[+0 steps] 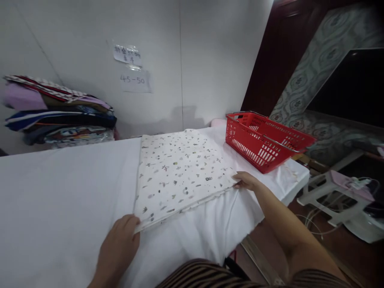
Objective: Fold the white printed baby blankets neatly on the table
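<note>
I've got the left hand (120, 240) pinching the printed cloth (180, 168) at its near-left corner, cloth flat on the white-covered bench (221, 147), right hand (247, 181) pinching its near-right corner. Uneven tugging could skew the layers imo; a wide swing might clip the red basket (271, 134) right of the cloth.

Left hand (121, 242) and right hand (246, 181) pinch well apart, right arm (279, 220) stretched forward.

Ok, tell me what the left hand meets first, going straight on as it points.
Most likely the patterned cloth: the left hand is at its near left corner, though depth is unclear.
</note>
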`<state>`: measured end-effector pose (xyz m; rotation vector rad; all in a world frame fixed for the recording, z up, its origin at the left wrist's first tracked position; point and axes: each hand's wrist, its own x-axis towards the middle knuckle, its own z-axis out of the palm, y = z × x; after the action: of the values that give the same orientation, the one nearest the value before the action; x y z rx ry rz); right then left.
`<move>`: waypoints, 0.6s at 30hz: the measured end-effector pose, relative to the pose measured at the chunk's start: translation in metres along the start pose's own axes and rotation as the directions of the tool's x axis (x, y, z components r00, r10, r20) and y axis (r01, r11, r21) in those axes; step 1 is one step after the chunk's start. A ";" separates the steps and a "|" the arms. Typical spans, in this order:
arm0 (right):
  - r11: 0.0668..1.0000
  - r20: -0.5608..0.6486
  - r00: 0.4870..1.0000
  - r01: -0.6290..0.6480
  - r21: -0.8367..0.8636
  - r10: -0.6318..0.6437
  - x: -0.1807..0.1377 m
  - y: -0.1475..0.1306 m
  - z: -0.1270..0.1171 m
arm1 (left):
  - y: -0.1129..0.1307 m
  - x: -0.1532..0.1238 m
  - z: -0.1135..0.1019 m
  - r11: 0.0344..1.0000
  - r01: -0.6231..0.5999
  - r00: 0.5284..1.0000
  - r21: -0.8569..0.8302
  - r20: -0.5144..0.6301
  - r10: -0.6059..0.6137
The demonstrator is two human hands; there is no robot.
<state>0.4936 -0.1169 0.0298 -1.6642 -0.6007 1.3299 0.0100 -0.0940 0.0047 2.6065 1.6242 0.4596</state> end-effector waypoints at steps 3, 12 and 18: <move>0.999 0.034 0.999 0.028 -0.017 -0.027 -0.002 -0.023 0.010 | 0.002 0.002 -0.004 0.989 0.146 0.989 -0.037 0.042 -0.144; 0.974 0.083 0.978 0.199 -0.110 -0.190 0.001 -0.075 0.049 | 0.008 0.002 -0.018 0.953 0.302 0.929 -0.002 0.224 -0.294; 0.928 -0.036 0.997 -0.077 -0.364 0.068 -0.007 -0.017 0.035 | 0.005 -0.007 -0.024 0.955 0.297 0.914 0.003 0.290 -0.285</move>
<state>0.4616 -0.1025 0.0474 -2.0158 -0.8191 1.3051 0.0045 -0.1055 0.0269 2.2160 1.8286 0.0895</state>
